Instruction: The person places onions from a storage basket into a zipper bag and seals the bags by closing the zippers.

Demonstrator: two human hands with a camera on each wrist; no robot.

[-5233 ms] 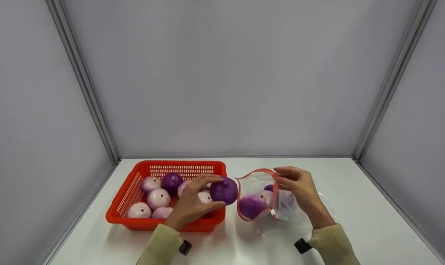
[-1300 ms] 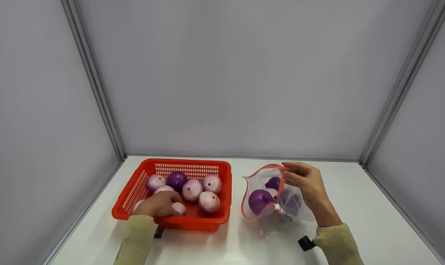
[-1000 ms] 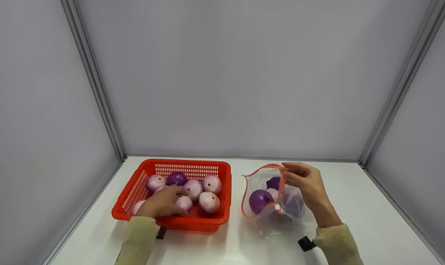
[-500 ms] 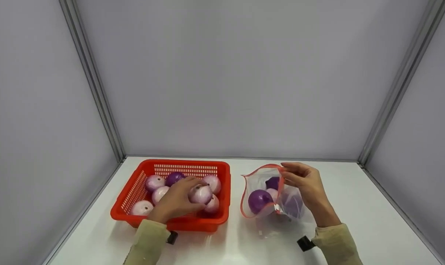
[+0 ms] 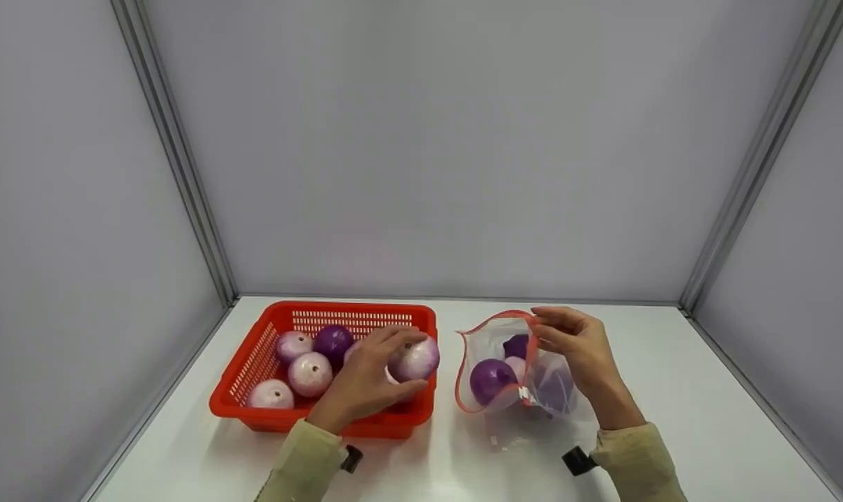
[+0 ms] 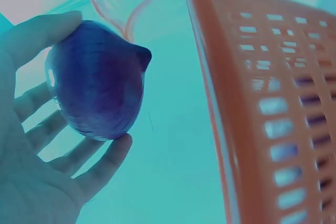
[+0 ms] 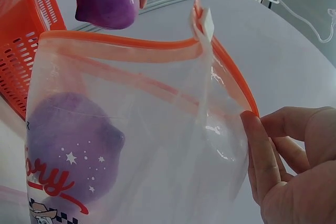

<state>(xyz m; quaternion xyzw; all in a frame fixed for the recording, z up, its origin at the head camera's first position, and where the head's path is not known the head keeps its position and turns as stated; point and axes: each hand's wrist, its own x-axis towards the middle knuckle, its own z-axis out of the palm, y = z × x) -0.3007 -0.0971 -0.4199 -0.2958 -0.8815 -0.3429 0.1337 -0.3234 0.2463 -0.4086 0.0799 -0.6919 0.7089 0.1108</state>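
Note:
My left hand [image 5: 369, 380] grips an onion [image 5: 418, 359] over the right side of the red basket [image 5: 386, 420], thumb below and fingers above. That onion shows a pale end in the head view. In the left wrist view its purple side and pointed tip show, with the left hand's fingers [image 6: 107, 166] curled round it. My right hand [image 5: 578, 348] pinches the orange rim of a clear zip bag [image 7: 163, 129] between thumb and fingers, and the bag's mouth gapes toward the basket. Inside the bag lie a purple onion [image 5: 493, 382], a pale onion [image 5: 516, 367] and a darker onion [image 5: 517, 346].
Several onions lie in the basket, among them a dark purple onion [image 5: 334, 343] and a pale onion [image 5: 310, 374]. Basket and bag stand on a white table [image 5: 700, 404], with grey panels [image 5: 421, 174] behind and at both sides.
Some seconds ago my left hand held a dark purple onion beside the bag's mouth. Later it reached into the basket, took another onion and moved right with it. My right hand stays at the bag.

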